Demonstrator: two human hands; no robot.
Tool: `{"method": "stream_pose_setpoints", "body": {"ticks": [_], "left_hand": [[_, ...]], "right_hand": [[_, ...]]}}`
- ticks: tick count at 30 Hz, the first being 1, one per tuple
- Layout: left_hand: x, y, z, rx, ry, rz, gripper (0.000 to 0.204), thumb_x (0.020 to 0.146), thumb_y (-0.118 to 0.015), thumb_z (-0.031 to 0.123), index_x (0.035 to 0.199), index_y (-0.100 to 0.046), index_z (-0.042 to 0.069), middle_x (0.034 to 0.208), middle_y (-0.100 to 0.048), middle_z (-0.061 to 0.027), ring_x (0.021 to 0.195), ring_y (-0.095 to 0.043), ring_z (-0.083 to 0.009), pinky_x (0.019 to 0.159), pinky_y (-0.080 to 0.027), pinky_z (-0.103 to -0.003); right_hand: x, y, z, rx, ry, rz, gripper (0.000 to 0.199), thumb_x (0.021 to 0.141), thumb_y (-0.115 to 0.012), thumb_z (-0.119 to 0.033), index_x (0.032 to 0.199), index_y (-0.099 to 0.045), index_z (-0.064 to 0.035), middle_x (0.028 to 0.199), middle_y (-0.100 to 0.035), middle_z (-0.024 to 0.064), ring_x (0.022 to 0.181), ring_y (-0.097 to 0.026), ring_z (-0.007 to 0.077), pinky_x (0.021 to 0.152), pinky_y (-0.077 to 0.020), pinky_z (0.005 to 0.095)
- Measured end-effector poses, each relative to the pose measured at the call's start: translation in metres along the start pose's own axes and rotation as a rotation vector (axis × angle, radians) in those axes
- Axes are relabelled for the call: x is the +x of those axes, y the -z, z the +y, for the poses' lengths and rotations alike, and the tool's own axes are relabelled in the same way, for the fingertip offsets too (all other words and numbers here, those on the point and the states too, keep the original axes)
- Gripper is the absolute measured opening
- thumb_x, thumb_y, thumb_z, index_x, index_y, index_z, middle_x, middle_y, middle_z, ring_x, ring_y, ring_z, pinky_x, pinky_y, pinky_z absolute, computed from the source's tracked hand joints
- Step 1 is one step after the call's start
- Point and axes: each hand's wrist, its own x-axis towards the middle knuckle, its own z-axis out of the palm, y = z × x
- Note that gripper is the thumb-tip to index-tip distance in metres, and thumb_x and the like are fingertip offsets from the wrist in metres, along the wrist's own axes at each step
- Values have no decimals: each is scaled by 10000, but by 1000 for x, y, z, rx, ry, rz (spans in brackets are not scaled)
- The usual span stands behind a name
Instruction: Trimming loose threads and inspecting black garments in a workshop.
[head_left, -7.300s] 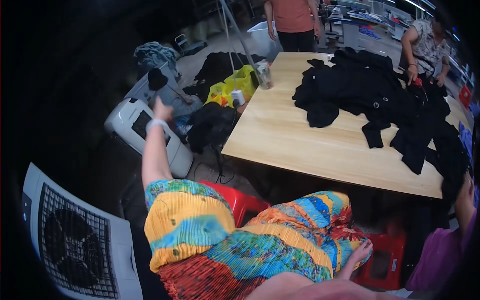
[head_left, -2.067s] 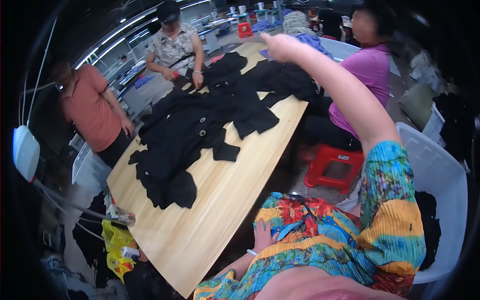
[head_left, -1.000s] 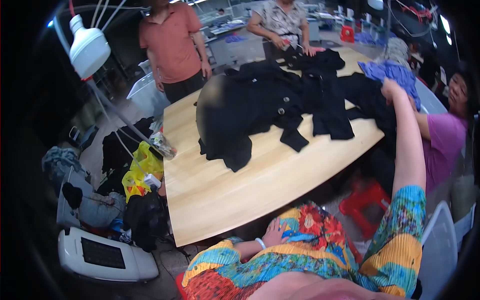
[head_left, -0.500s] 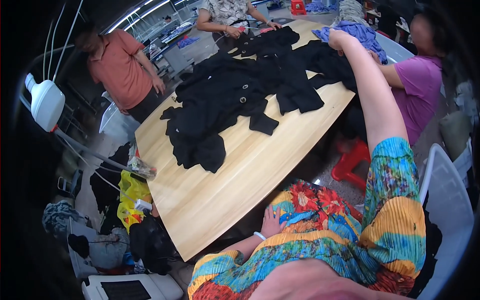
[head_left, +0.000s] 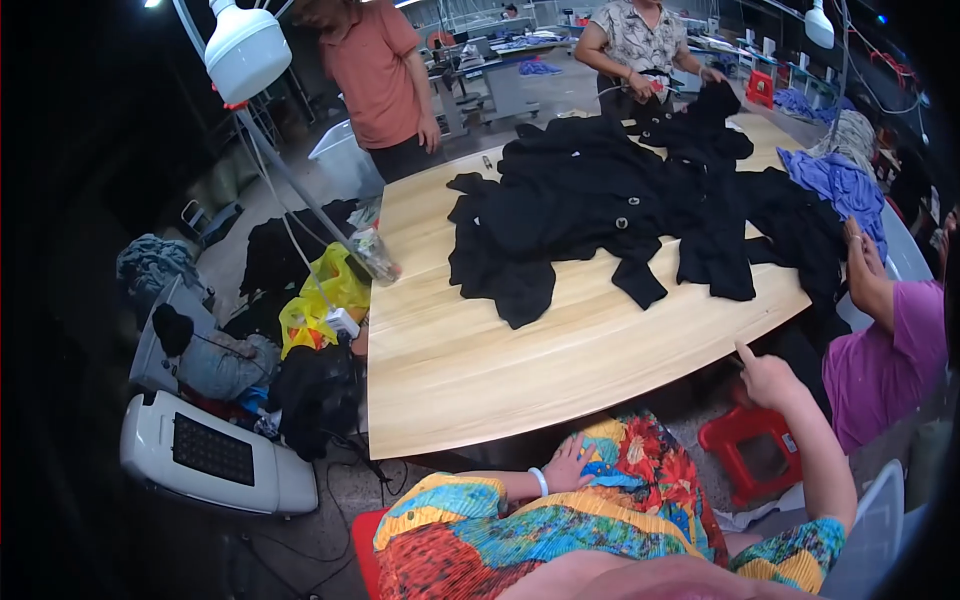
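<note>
My left hand (head_left: 568, 465), with a pale bangle on the wrist, lies flat on my lap on the colourful patterned dress, fingers apart and holding nothing. My right hand (head_left: 765, 378) hovers just off the near right edge of the wooden table (head_left: 480, 370). Its index finger sticks out, the other fingers are curled, and it holds nothing. A heap of black garments (head_left: 610, 205) covers the far half of the table. A blue cloth (head_left: 840, 185) lies at its right end.
A person in purple (head_left: 890, 350) sits at my right. Two people stand at the far side, one in an orange shirt (head_left: 375, 70). A red stool (head_left: 750, 445) is under the table. A white lamp (head_left: 245, 50), yellow bag (head_left: 320, 300) and white appliance (head_left: 215, 455) are left.
My right arm was stretched out over the garments at the table's far right; it has dropped back to the near edge. My left hand stays on my lap. The view has swung.
</note>
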Motion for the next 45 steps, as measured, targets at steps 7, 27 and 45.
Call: {"method": "stream_pose_setpoints", "body": {"ticks": [7,27,45], "left_hand": [[17,10,2,-41,2,-57,710,779,-501,410,1297,-212,20,1304,-136,-317,1165,-236,-475,905,-317,-498],[13,2,5,-35,72,-130,730,766,-513,406,1310,-187,45,1327,-86,-303,1188,-200,-478,895,-315,-533],[-57,90,32,-478,92,270,389,769,-539,141,1117,-429,6,1084,-480,-177,982,-499,-302,814,-429,-368]], "right_hand": [[-84,-98,63,126,-277,-84,496,771,-480,-157,1224,-341,-10,767,-569,246,718,-556,385,673,-441,455],[-214,-328,92,485,-807,-125,267,744,-448,-100,966,-549,9,877,-563,255,864,-534,387,730,-422,455],[-185,-324,86,396,-620,47,293,822,-429,-182,1062,-489,-26,1003,-546,215,919,-522,366,778,-400,409]]}}
